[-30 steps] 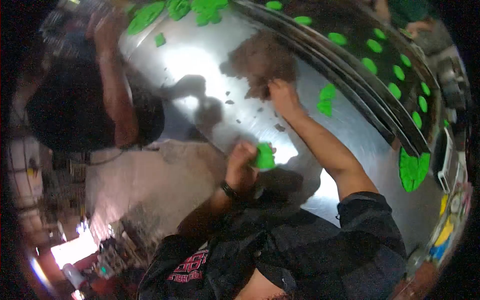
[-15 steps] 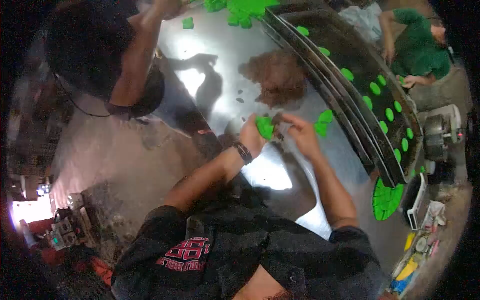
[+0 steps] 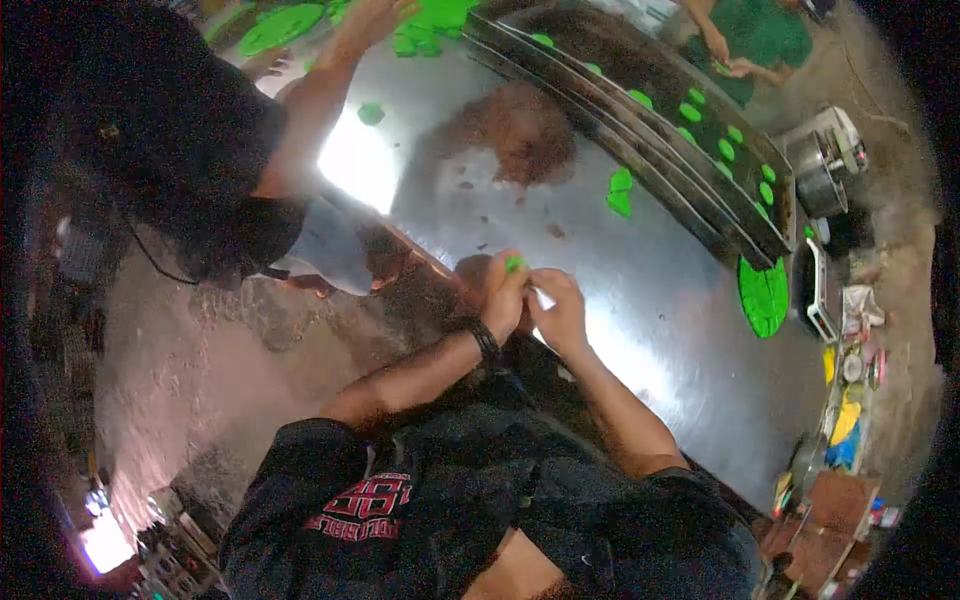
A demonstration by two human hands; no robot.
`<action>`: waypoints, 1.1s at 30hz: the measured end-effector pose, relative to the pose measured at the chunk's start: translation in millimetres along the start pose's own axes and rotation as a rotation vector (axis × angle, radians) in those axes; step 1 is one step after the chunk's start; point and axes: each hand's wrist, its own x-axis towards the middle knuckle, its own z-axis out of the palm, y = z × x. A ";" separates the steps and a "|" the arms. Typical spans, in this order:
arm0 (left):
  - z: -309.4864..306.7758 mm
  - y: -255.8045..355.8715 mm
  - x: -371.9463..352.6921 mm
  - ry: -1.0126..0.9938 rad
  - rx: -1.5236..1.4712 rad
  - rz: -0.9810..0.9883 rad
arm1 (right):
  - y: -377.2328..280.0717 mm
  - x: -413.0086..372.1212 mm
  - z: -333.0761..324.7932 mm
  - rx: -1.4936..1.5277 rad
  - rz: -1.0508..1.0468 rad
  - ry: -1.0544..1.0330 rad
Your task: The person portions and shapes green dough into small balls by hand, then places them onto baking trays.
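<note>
My left hand [image 3: 505, 293] is closed around a small piece of green dough [image 3: 515, 264]; only a bit of the dough shows above the fingers. Right beside it, my right hand [image 3: 562, 312] has its fingers bent together and touching the left fingertips. Whatever the right fingers pinch is hidden. Both hands are over the near edge of a shiny metal table [image 3: 640, 265]. A brown heap [image 3: 525, 130] lies on the tabletop beyond them, with two flat green dough pieces [image 3: 620, 191] to its right.
Dark trays [image 3: 640, 135] at the right bear several green rounds. A green slab [image 3: 763, 297] lies by the white-edged scale-like device [image 3: 820, 290]. At left, a co-worker's arm [image 3: 325, 95] reaches toward green dough [image 3: 440, 20]. Another person in green [image 3: 760, 45] is beyond the trays.
My right hand has come in against the left, and the green dough is now mostly covered by fingers. The view has shifted; the co-worker's arm at left reaches farther over the table.
</note>
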 end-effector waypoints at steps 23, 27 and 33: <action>91.4 -33.3 0.6 -0.503 0.796 0.244 | 131.2 -47.6 -113.0 0.319 0.240 -0.367; 97.5 -21.5 -4.4 -0.541 0.725 0.537 | 151.5 -0.1 -105.0 0.426 0.391 -0.685; 94.8 -24.8 -1.9 -0.492 0.258 -0.002 | 186.6 -29.2 -105.1 0.968 0.853 -0.647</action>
